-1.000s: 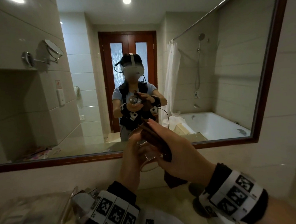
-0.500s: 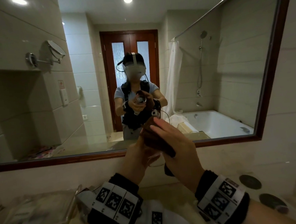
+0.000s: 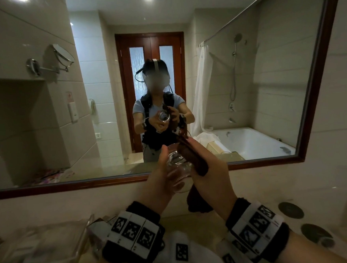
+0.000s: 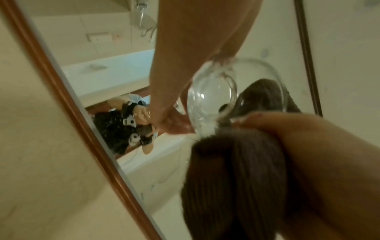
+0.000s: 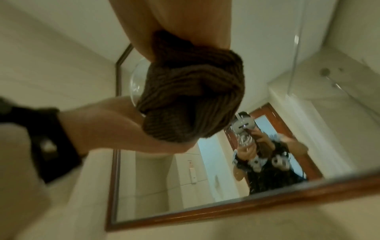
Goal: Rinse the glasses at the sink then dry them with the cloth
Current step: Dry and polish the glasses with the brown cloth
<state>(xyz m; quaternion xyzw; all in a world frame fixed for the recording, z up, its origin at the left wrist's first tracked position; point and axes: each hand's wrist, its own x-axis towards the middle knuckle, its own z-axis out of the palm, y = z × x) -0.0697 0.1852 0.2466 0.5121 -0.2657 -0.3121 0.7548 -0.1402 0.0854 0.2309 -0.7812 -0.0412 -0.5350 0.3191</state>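
The glass [image 3: 178, 172] is clear and glossy; the cloth [image 5: 191, 100] is brown, ribbed, matt knit; the mirror [image 3: 247, 85] has a polished reddish wood frame; the wall tiles [image 3: 94, 75] are glossy

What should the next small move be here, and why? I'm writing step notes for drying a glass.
Probably turn the glass a little in the left hand while the right hand keeps the brown cloth pressed at its rim. The cloth covers only one side of the glass; the clear wall toward the left hand is bare and may be wet.
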